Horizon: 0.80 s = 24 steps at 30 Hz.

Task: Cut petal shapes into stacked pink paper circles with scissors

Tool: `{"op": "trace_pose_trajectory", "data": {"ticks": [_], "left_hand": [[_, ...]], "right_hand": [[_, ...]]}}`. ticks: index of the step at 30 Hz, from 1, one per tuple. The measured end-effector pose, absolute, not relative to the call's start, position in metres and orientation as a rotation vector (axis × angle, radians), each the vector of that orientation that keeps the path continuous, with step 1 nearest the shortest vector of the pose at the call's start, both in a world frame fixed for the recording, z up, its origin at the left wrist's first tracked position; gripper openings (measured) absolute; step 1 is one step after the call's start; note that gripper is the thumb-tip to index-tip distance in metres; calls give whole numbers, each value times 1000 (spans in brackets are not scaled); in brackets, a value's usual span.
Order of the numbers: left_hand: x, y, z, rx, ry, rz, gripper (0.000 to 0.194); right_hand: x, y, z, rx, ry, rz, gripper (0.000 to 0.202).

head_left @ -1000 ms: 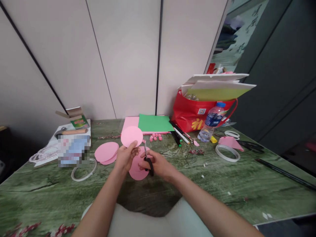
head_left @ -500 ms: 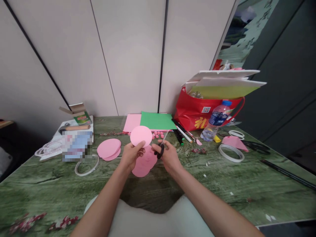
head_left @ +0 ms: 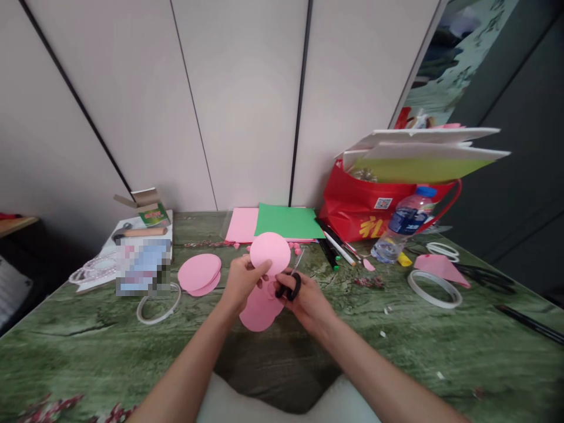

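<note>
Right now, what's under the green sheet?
Pink paper peeks out from under the green sheet at its left; whatever lies beneath the middle is covered.

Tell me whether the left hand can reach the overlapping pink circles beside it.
Probably yes: the overlapping pink circles lie to the left of the left hand, with nothing visible standing between. Its grip, though, holds another pink disc, which might need putting down first.

Pink paper disc (head_left: 270,252), unfolded, held up; black-handled scissors (head_left: 296,285) just beside.
</note>
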<state>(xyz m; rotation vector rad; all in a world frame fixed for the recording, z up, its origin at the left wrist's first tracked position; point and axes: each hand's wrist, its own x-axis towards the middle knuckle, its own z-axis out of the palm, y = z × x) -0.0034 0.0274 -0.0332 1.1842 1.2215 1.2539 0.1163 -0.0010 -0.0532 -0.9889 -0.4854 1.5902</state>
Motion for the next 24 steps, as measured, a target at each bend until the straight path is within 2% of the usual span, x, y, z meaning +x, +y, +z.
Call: {"op": "trace_pose_trajectory", "data": {"ticks": [5,12,24], "left_hand": [[-3,24,-33,1227,1272,1224,16],[3,19,-31,1145,1169,1188,13],[-1,29,-30,1142,1183,1264,14]], "right_hand": [[115,-2,-52,-986,-409,1665,37],[119,14,-56,-937,-449,1471,43],[126,23,-61,-998,-983,1280,35]]}}
